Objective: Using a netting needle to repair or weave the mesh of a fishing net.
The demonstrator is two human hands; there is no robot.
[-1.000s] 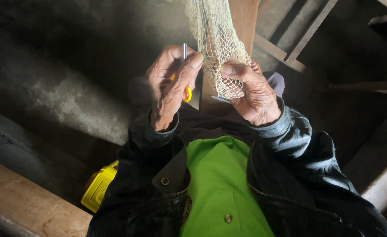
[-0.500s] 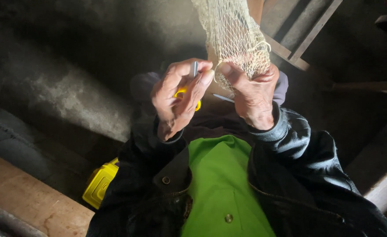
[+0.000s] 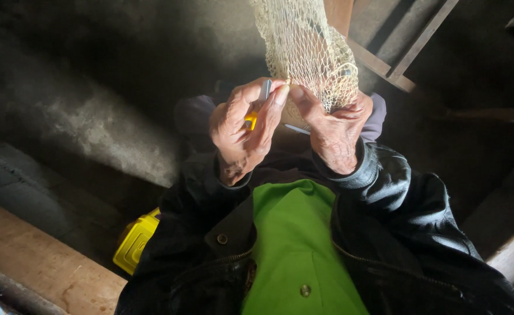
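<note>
Presently: your left hand [image 3: 242,131] grips a yellow-handled tool [image 3: 252,118]; your right hand [image 3: 333,131], at 3 o'clock, pinches the cream net [image 3: 309,46].

Left hand [image 3: 242,131]: raised before the chest, back toward the camera, fingers curled shut, thumb pressed up against the forefinger tip.
Right hand [image 3: 333,131]: level with the left, back toward the camera, fingers bent and closed, thumb stretched toward the left hand.
Hands together: thumb tips nearly meeting.
Wrists: both bent upward.
Forearms: in dark sleeves, angled inward from the elbows.
</note>
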